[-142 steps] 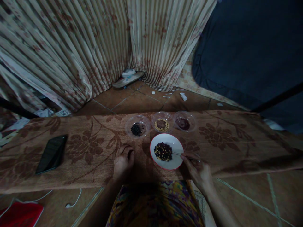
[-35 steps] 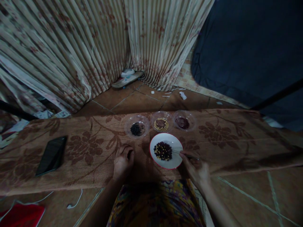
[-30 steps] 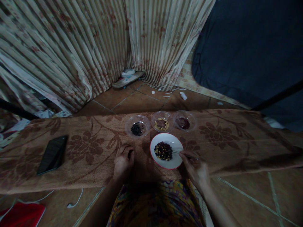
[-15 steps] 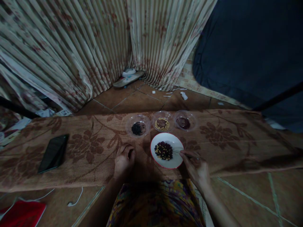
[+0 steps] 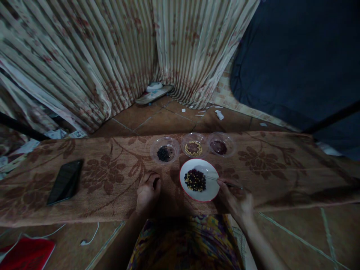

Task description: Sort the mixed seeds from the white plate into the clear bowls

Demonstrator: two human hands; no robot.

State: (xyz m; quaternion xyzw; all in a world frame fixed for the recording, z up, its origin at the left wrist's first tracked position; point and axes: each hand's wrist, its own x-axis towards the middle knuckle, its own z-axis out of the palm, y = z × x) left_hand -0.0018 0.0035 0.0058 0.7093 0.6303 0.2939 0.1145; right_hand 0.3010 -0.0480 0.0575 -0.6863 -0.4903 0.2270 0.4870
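A white bowl with a red rim (image 5: 211,195) sits in front of me, with a heap of mixed dark and yellow beans (image 5: 195,180) toward its left side. My right hand (image 5: 236,197) is closed around thin metal tweezers (image 5: 211,177); their tips reach over the bowl, close to the heap. Whether a bean is between the tips is too small to tell. Left of the bowl, my left hand (image 5: 149,188) rests on the cloth, fingers curled in a loose fist. Behind the bowl stand three clear plastic bowls, holding black beans (image 5: 163,153), yellow beans (image 5: 199,151) and dark red beans (image 5: 221,147).
A brown flowered cloth (image 5: 104,172) covers the long bench. On its left part lies a dark phone (image 5: 65,182). Beyond the bench are a striped curtain (image 5: 126,48), a skateboard (image 5: 153,94) and small white scraps on the tiled floor. A red bag (image 5: 30,251) lies at lower left.
My right hand has shifted slightly right and down with the tweezers, whose tips still point into the bowl. The left hand stays in place on the cloth.
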